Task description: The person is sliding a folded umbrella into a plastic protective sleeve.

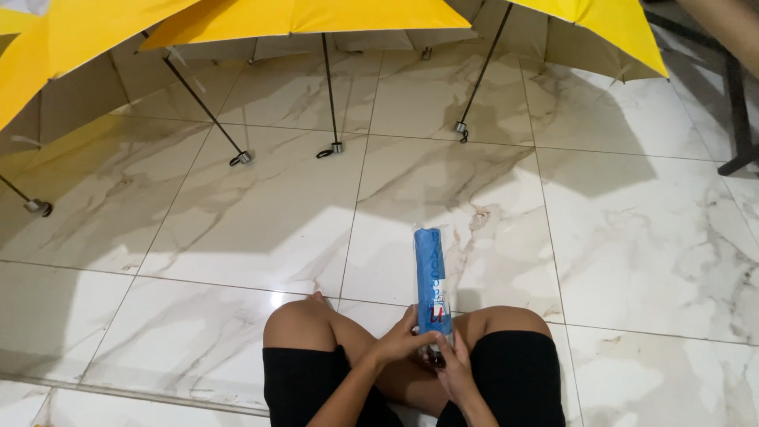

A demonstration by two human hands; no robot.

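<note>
A folded blue umbrella [429, 273] in a clear plastic sleeve points away from me over the marble floor. My left hand [402, 341] grips its near end from the left. My right hand [453, 370] holds the handle end from below and the right. Both hands meet between my bent knees [296, 320], and I sit on the floor in black shorts.
Several open yellow umbrellas [300, 17] stand on the floor ahead, their black shafts and handles [335, 147] resting on the tiles. A dark furniture leg [739, 119] stands at the far right, with a person's limb at the top right corner.
</note>
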